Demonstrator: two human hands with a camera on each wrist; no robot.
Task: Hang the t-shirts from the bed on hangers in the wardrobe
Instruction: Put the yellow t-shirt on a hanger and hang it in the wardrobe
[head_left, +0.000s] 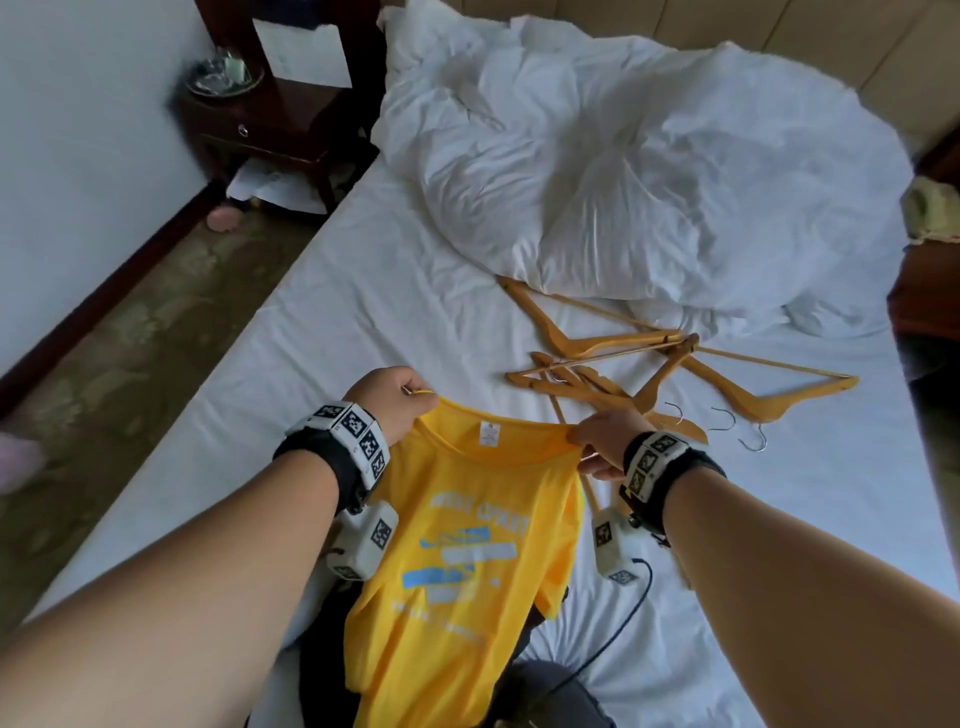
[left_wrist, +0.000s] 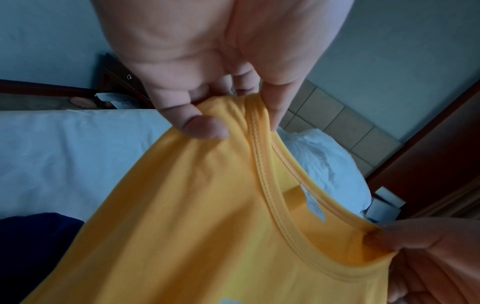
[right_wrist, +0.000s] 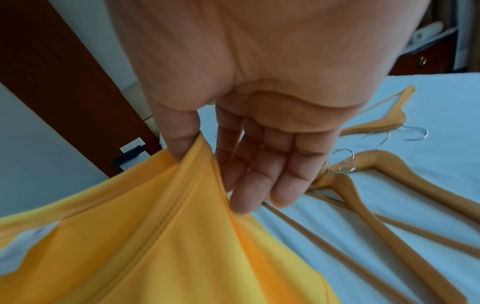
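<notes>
A yellow t-shirt (head_left: 467, 561) hangs above the bed (head_left: 322, 322), its front toward the camera, stretched between its 2 shoulders with the round collar open and a small white label inside the back of the neck. White and light-blue printing runs across the chest. Its lower part drapes down onto dark clothing (head_left: 332, 634) lying at the near edge of the bed. Wooden hangers (head_left: 623, 374) with silver metal hooks lie in a loose, overlapping heap flat on the white sheet, just beyond the shirt's collar and to its right, below the crumpled white duvet.
</notes>
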